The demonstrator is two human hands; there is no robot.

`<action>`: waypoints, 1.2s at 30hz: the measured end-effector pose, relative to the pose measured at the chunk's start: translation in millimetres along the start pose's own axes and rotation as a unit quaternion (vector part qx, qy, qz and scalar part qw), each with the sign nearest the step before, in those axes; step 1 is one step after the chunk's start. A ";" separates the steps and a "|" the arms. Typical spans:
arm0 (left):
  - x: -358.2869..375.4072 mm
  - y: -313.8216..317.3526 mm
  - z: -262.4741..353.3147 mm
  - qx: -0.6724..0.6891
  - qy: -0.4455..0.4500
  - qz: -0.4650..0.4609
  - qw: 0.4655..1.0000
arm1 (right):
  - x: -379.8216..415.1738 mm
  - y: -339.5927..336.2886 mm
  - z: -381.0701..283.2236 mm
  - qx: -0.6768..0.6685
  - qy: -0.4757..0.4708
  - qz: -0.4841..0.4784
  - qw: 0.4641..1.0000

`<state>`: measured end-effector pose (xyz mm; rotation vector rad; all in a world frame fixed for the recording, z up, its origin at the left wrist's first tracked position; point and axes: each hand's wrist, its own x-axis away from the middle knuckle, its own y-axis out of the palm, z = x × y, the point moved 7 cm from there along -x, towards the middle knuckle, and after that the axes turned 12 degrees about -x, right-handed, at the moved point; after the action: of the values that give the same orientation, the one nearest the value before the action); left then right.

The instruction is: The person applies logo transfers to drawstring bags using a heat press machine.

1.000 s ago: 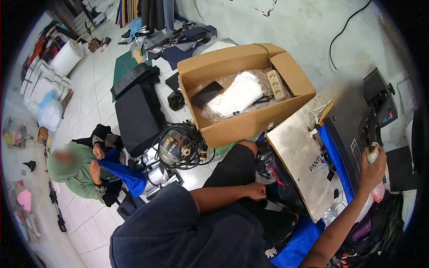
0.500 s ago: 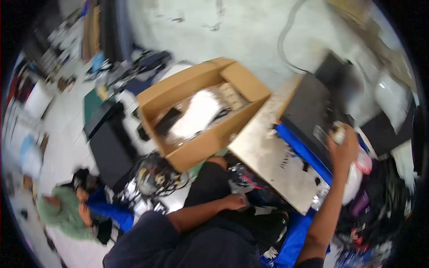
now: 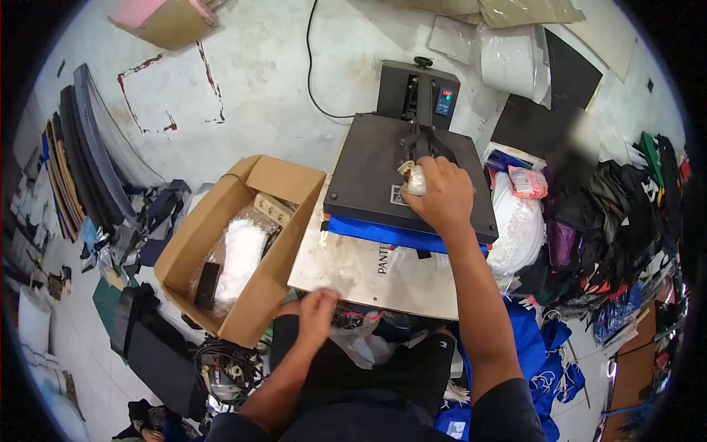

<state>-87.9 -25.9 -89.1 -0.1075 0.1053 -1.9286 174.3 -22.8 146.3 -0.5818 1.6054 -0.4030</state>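
Observation:
A black heat press [image 3: 368, 166] stands on a pale wooden board [image 3: 339, 272], its digital display lit. Blue fabric [image 3: 390, 233] sticks out from under the front edge of its closed upper plate. My right hand [image 3: 442, 193] is wrapped round the press handle, which is covered in a whitish wrapping. My left hand [image 3: 319, 313], slightly blurred, hovers near the front left edge of the board with its fingers curled; whether it holds anything is hidden.
Left of the board is an open cardboard box [image 3: 184, 243] with plastic-wrapped items and a power strip. Dark clothes [image 3: 611, 214] and a pink packet [image 3: 528, 182] lie at the right. Blue bags [image 3: 526, 331] are below. A cable runs up the wall.
The view has swung right, bringing the press to the centre. My left hand has risen from my lap towards the board's edge. My right hand remains on the handle.

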 end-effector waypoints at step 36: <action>-170.0 42.1 16.6 0.338 -0.226 0.150 0.901 | -36.4 48.3 39.8 -0.337 0.177 -0.645 0.662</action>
<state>13.0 118.0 -82.1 -0.0646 -0.8112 -1.4926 209.2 40.6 143.2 -2.3878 1.4021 -0.9984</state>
